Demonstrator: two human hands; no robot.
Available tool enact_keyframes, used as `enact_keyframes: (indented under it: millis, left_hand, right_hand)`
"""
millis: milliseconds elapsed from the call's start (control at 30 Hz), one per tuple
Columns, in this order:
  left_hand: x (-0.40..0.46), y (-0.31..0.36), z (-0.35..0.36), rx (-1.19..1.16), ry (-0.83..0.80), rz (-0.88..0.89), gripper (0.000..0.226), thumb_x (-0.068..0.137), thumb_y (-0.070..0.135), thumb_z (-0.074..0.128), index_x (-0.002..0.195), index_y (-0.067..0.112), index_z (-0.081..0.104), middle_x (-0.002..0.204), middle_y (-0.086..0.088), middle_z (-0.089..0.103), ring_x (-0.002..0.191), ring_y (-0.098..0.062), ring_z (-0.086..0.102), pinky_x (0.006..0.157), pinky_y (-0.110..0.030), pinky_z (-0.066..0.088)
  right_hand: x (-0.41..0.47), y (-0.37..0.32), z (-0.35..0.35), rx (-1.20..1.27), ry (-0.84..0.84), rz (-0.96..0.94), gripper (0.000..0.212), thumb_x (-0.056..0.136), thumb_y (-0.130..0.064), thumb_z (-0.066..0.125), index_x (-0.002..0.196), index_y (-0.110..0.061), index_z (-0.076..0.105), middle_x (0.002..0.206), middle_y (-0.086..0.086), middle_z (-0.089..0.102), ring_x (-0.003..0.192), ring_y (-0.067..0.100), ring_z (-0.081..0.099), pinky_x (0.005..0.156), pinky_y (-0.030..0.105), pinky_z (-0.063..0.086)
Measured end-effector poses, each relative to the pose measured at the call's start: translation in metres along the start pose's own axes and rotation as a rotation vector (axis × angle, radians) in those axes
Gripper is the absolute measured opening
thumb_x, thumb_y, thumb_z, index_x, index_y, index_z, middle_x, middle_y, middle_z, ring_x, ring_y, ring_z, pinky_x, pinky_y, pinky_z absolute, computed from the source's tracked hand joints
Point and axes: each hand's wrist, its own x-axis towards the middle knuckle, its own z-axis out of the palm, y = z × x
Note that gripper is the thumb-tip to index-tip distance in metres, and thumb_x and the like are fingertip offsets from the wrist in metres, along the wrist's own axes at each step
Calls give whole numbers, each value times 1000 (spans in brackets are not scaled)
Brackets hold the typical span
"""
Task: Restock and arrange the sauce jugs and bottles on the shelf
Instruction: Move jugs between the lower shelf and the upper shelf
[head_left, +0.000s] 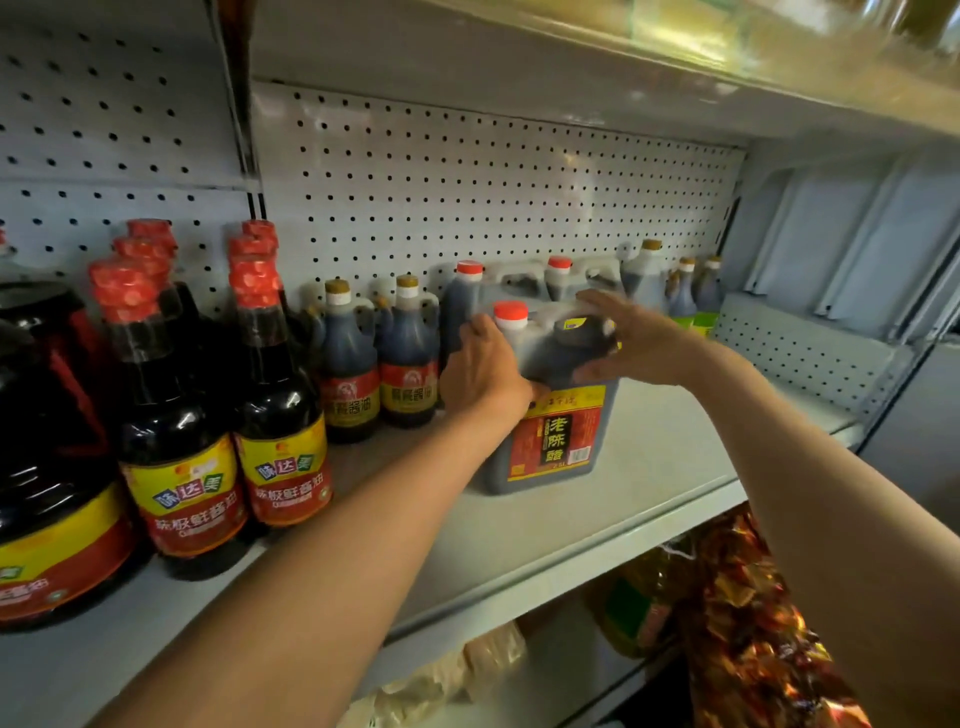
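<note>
A dark vinegar jug (558, 441) with a red and yellow label and an orange-red cap stands on the grey shelf (649, 467) near the middle. My left hand (480, 374) presses flat against its left shoulder. My right hand (631, 338) rests over its top handle with the fingers spread. Behind it stand two more dark jugs (460, 306) with orange-red caps. Two small brown-capped jugs (379, 364) sit to the left. Tall soy sauce bottles (280, 395) with red foil caps fill the left front.
A big dark jug (47, 467) stands at the far left. Smaller bottles (685, 291) line the back right by the pegboard wall (467, 182). An upper shelf (675, 62) hangs overhead. Below the shelf lie shiny packets (753, 623).
</note>
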Motion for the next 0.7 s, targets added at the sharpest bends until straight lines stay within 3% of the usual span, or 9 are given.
enact_keyframes:
  millis: [33,100,267,700]
  left_hand:
    - [4,2,3,-16,1,3,100,68,42,89,142,11,30,145,-10,43,124,-35,54,89,-43,48]
    - [12,3,8,-26,12,9,95,68,38,89,139,11,32,144,-11,44,122,-35,56,87,-42,49]
    - [24,1,18,-21,52,35,89,70,39,88,135,11,34,141,-11,46,119,-37,58,84,-43,50]
    - [73,-1,35,-15,111,-13,83,73,41,86,131,10,35,137,-11,48,118,-37,59,81,-43,52]
  right_hand:
    - [1,3,2,-99,-26,-4,115,64,-21,94,156,-21,26,152,7,39,126,23,49,103,35,44]
    - [6,8,9,-203,4,-29,128,58,-15,96,158,-19,17,156,12,28,136,33,43,109,45,42]
    - [23,16,13,-223,129,-97,120,47,-14,99,149,-17,36,146,14,41,126,38,52,99,45,48]
    - [87,12,24,-288,83,-56,122,46,-11,98,150,-21,34,144,13,42,125,39,52,98,46,49]
